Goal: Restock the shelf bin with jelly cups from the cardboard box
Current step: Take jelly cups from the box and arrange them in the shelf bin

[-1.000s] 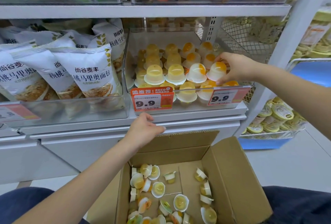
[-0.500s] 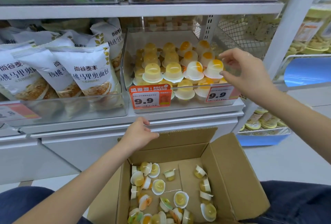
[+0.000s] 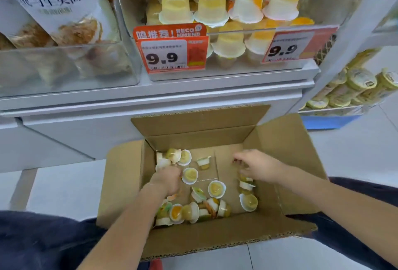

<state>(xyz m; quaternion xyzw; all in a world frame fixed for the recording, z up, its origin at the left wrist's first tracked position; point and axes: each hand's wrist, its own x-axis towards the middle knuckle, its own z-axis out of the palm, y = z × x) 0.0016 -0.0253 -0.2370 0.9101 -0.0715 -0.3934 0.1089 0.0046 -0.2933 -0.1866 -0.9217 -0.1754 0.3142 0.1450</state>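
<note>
The open cardboard box [image 3: 286, 162] sits on the floor between my knees, with several loose jelly cups [image 3: 216, 189] on its bottom. My left hand [image 3: 167, 180] is down in the box's left side, fingers curled among the cups; what it holds is hidden. My right hand [image 3: 258, 167] reaches into the far right of the box, fingertips pinched on a mostly hidden jelly cup. Above, the clear shelf bin [image 3: 237, 66] holds several rows of upturned yellow and orange jelly cups [image 3: 212, 6].
Two orange 9.9 price tags [image 3: 172, 54] hang on the bin's front. A clear bin of white bread bags [image 3: 53, 0] stands to its left. Round lidded tubs [image 3: 355, 84] fill a low blue basket at right. The white shelf ledge [image 3: 150, 95] juts out above the box.
My right hand left the shelf bin and came down into the box. The left hand dropped from the shelf ledge into the box. The view has tilted down and closer.
</note>
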